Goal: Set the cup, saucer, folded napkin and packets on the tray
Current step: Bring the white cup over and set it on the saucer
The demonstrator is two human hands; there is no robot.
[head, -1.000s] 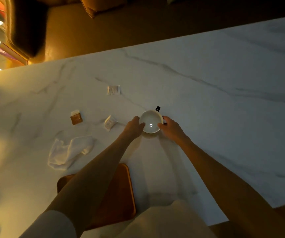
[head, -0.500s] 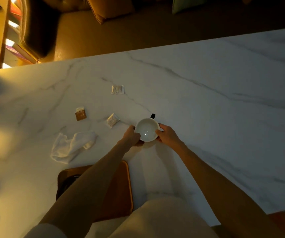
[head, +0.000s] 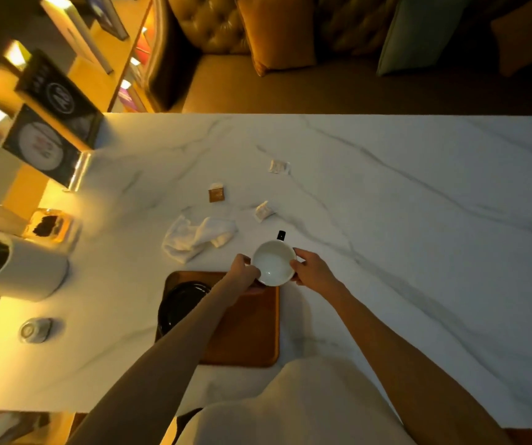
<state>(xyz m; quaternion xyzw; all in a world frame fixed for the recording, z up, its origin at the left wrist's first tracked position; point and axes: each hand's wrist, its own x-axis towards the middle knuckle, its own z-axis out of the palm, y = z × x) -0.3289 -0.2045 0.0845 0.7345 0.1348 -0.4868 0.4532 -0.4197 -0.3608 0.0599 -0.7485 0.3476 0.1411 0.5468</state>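
Observation:
A white cup (head: 273,262) with a dark handle is held between my left hand (head: 244,268) and my right hand (head: 311,268), over the far right corner of the brown wooden tray (head: 248,329). A dark saucer (head: 179,303) lies on the tray's left part, partly hidden by my left forearm. A crumpled white napkin (head: 195,238) lies on the marble table beyond the tray. Three packets lie farther out: a brown one (head: 216,193), a white one (head: 264,211) and another white one (head: 278,166).
The white marble table (head: 402,203) stretches to the right. At the left stand a white cylinder container (head: 17,268), a glass jar (head: 49,224), a small round object (head: 35,329) and upright dark signs (head: 49,142). A sofa with cushions runs behind the far edge.
Both hands have drawn the cup nearer, from the open table to above the tray's far right corner. The camera has tilted, showing more of the left side and the saucer.

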